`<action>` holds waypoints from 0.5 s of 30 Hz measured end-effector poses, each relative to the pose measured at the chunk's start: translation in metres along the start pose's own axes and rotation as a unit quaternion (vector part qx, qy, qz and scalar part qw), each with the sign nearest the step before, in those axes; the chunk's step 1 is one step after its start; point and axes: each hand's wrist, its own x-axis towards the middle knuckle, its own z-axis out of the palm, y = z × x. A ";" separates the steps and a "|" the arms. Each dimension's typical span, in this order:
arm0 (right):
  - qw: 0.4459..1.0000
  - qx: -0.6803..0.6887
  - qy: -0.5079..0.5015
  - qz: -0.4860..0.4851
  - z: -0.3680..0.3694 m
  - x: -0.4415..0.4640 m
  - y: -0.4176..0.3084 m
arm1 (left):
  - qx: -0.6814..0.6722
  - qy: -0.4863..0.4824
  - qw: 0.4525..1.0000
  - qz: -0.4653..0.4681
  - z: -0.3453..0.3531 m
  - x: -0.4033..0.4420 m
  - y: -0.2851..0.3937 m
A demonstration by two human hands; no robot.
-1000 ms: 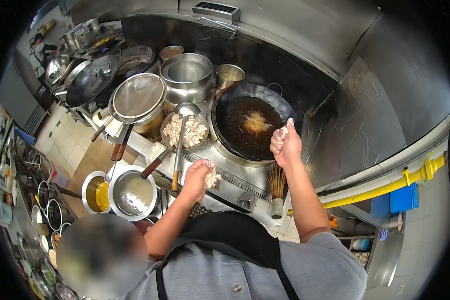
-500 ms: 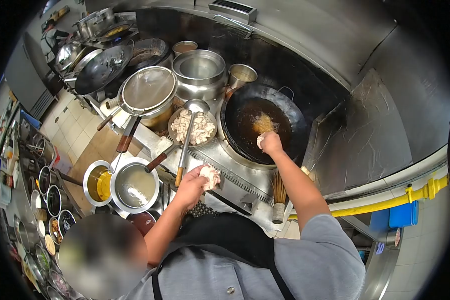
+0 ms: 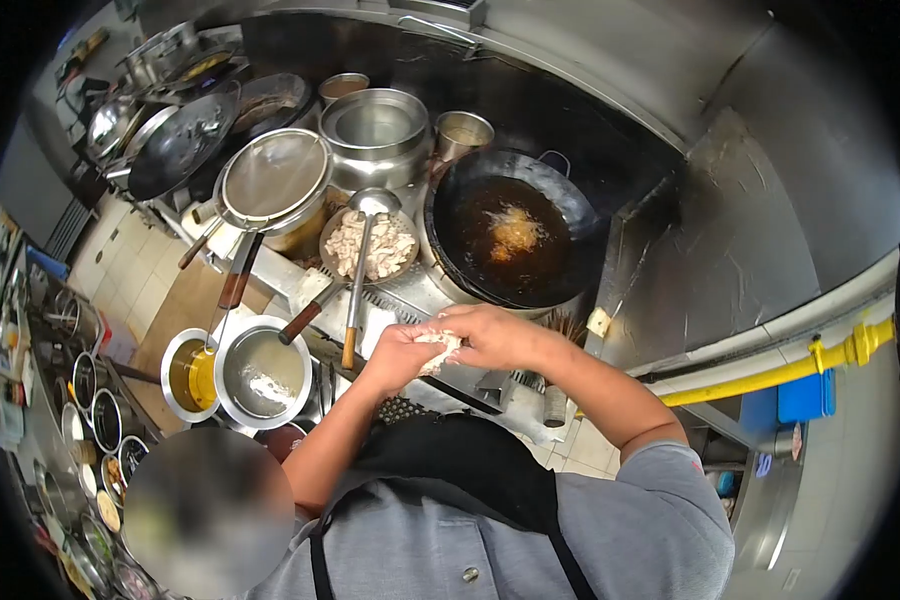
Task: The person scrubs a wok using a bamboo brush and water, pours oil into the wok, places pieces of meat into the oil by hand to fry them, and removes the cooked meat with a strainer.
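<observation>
My left hand (image 3: 400,355) grips a clump of pale, soft food (image 3: 438,352) that looks like raw coated meat. Fingers of my right hand (image 3: 485,335) are closed on the same clump, so both hands meet in front of the stove edge. Beyond them, a black wok (image 3: 570,205) holds dark oil with a golden piece (image 3: 515,232) bubbling in it. To the left of the wok, a strainer heaped with pale cut pieces (image 3: 390,245) has a ladle (image 3: 367,275) lying across it.
Left of my hands stand a bowl of cloudy liquid (image 3: 232,360) and a bowl of yellow oil (image 3: 172,375). A mesh strainer (image 3: 275,175) rests on a pot behind them. A bamboo brush (image 3: 556,405) is under my right forearm. A yellow pipe (image 3: 750,385) runs along the right.
My right hand has come back from over the wok to my left hand and closed on the pale clump. The view has shifted slightly.
</observation>
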 end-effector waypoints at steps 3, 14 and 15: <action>0.995 -0.033 0.090 0.011 0.003 -0.014 0.002 | -0.012 -0.029 0.998 -0.045 0.002 0.006 0.012; 0.867 0.390 0.193 0.242 -0.003 -0.042 0.004 | -0.193 0.026 0.981 -0.012 0.019 0.009 0.014; 0.831 0.462 0.186 0.247 -0.001 -0.042 0.005 | -0.206 0.002 0.978 -0.007 0.015 0.007 0.018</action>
